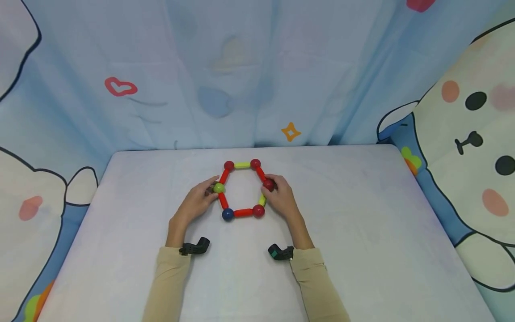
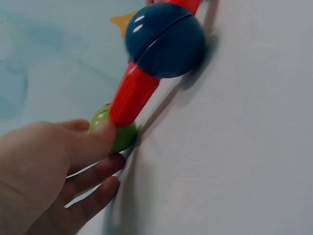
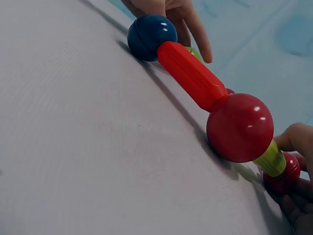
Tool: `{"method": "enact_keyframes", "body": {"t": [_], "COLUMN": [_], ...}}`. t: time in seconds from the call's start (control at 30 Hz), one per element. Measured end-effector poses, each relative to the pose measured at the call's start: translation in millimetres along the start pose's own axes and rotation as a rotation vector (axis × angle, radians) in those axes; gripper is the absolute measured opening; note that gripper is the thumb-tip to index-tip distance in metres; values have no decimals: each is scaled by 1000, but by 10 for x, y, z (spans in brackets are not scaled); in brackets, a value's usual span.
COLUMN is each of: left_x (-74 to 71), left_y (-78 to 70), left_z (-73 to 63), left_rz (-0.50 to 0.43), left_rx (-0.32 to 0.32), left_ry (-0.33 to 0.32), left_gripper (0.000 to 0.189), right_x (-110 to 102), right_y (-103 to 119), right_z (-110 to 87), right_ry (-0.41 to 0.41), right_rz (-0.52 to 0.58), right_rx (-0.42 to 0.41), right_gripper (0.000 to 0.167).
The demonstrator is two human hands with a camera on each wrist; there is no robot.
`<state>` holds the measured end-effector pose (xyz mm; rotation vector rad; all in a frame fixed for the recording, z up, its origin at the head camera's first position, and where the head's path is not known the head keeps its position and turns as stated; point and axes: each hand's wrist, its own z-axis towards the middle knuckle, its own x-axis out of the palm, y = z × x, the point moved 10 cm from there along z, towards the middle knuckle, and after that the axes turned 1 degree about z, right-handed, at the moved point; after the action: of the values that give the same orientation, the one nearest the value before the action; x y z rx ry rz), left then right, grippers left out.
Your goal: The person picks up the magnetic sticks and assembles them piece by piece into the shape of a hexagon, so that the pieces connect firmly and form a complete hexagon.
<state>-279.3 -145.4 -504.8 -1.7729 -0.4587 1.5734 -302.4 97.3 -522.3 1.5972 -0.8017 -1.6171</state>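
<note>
A closed ring (image 1: 243, 213) of magnetic building balls and rods is held over the white table by both hands. My left hand (image 1: 196, 202) pinches the green ball (image 1: 219, 188) at the ring's left corner, thumb on the near side. On the opposite corner, my right hand (image 1: 284, 199) grips a red ball (image 1: 268, 184) between thumb and fingers. The near side runs from a blue ball (image 2: 165, 40) along a red rod (image 3: 190, 76) to another red ball (image 3: 239, 128). A yellow-green rod (image 1: 242, 165) joins two red balls on the far side.
The white tabletop (image 1: 362, 232) spreads around the ring, its far edge meeting a light blue curtain (image 1: 181, 89) with printed shapes. Large printed animal faces show on the cloth at left and right. A black wrist camera (image 1: 196, 246) is strapped to the left wrist, another (image 1: 280, 252) to the right.
</note>
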Motion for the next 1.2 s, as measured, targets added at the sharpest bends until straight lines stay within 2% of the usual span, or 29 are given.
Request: {"method": "enact_keyframes", "body": {"t": [0.17, 0.3, 0.5, 0.7, 1.0, 1.1, 1.2], "left_x": [56, 51, -5, -18, -23, -11, 4], "left_y": [-32, -57, -77, -107, -78, -64, -47], "left_z": [-16, -8, -11, -3, 1, 2, 24], "left_rz": [-43, -29, -13, 10, -11, -28, -34], "left_rx": [60, 106, 97, 72, 50, 45, 34], "left_ry": [80, 49, -58, -99, -84, -56, -55], "left_gripper": [55, 46, 39, 38, 38, 38, 36], "right_x": [59, 51, 54, 27, 25, 19, -2], "right_y": [2, -5, -12, -14, -36, -37, -35], "right_z": [-15, -22, -32, -26, -3, -6, -7], "right_ry": [77, 81, 98, 101, 101, 91, 66], "right_rz": [-63, -50, -19, -16, -23, -17, -4], "right_rx": [22, 16, 5, 11, 27, 29, 27], "right_gripper": [62, 61, 60, 58, 57, 53, 48]}}
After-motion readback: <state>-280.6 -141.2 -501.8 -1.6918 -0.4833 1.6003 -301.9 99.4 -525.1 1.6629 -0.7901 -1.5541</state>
